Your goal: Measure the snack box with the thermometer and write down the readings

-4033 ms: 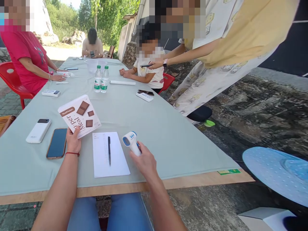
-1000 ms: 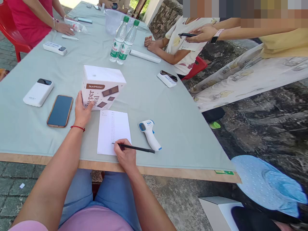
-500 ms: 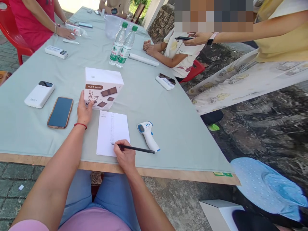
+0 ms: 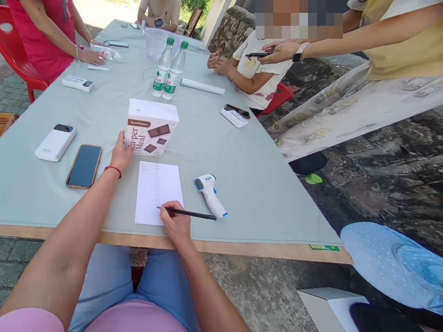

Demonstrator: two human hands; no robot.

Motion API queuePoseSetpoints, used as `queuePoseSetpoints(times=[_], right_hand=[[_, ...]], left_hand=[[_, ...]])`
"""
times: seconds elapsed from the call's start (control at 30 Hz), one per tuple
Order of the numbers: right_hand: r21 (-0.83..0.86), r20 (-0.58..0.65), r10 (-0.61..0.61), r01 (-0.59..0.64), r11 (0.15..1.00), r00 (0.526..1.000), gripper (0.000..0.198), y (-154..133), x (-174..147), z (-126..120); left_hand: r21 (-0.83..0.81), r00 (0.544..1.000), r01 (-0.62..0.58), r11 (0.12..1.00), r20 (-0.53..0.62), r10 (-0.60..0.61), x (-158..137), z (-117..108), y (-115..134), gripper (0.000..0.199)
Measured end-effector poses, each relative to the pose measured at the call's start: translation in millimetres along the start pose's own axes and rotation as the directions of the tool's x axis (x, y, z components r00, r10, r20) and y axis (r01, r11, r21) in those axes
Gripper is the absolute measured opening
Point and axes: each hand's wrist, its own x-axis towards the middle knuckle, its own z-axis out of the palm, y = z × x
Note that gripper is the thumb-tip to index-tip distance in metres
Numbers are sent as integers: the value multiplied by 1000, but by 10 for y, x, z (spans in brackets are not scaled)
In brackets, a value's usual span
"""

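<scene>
My left hand (image 4: 122, 154) grips the left side of a white NutriMotion box (image 4: 151, 133) that stands upright on the table. Its thumb lies at the front edge, and the other fingers are partly hidden by the box. Just in front of the box lies a white sheet of paper (image 4: 147, 193) with a column of small handwriting. A black pen (image 4: 197, 214) is pinched in my right hand (image 4: 176, 223), its tip on the lower part of the sheet. To the right of the paper rests a white and blue infrared thermometer (image 4: 210, 194).
A phone (image 4: 84, 167) and white power bank (image 4: 55, 143) lie on the left. Two water bottles (image 4: 169, 69), a paper roll (image 4: 202, 86) and a plastic basin (image 4: 152, 44) are farther back. Other people are around the table (image 4: 249, 193); one holds a phone (image 4: 258, 55).
The box has shifted slightly to the right and turned a little, with my left hand still on it. My right hand stays at the same spot on the paper. The view has shifted slightly.
</scene>
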Motion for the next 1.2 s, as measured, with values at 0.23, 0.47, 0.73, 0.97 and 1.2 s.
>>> queuePoseSetpoints(times=[0.23,0.47,0.73,0.97,1.2], right_hand=[[7,-31,34,-34,999,999,16,-56,2,-8],[-3,25,50,-50,999,998,19,-70,139,-90],[-47,37,-20,22,999,999,16,-20,21,-109],[-85,32,-45,48,995,998,18,0,-19,-82],[-123,44,-34,39,992,998,22,5,-5,-79]], left_hand=[[446,848,-265,855,530,-14,-972,-394,399,104],[586,673,-524,618,730,-122,-1438,-407,554,111],[639,735,-488,595,668,-115,-1546,-350,612,102],[680,797,-449,580,598,-85,-1627,-278,613,94],[678,799,-468,567,599,-57,-1645,-263,591,95]])
